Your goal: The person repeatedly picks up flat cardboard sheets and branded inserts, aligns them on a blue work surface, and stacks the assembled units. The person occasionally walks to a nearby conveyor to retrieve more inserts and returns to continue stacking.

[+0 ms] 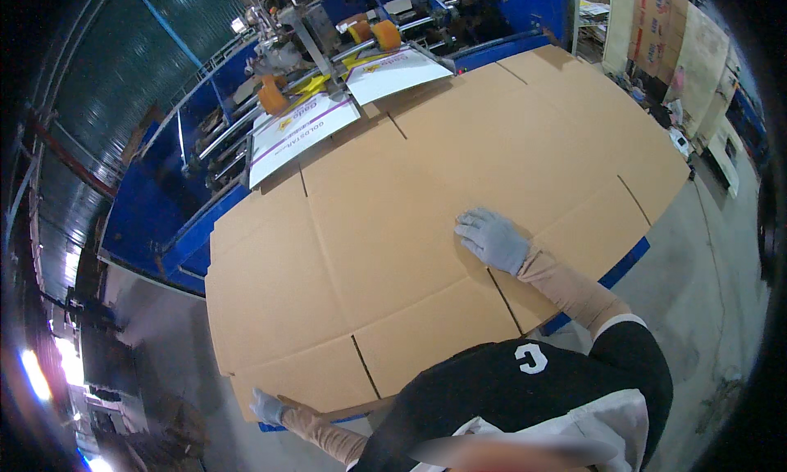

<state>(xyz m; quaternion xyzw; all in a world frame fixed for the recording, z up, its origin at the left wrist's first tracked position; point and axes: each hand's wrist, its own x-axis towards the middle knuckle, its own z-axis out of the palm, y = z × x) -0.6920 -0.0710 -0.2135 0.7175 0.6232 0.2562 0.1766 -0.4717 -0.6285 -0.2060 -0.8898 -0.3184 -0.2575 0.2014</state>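
A large flat brown cardboard box blank (393,218), with slots and crease lines, spreads out in front of me. My right hand (494,239), in a grey glove, lies on its upper face right of the middle, fingers stretched out and together. At the near left corner my left hand (267,407), also gloved in grey, is closed on the blank's edge; part of its fingers is hidden. Past the blank's far edge, two white printed panels (305,136) with purple lines lie under the rollers of a blue machine (184,214).
Orange rollers (272,95) sit on metal shafts across the machine. Blue support edges (625,261) show under the blank at the right. Cardboard sheets (658,29) stand at the far right, with loose items on the grey floor (689,308) beside them.
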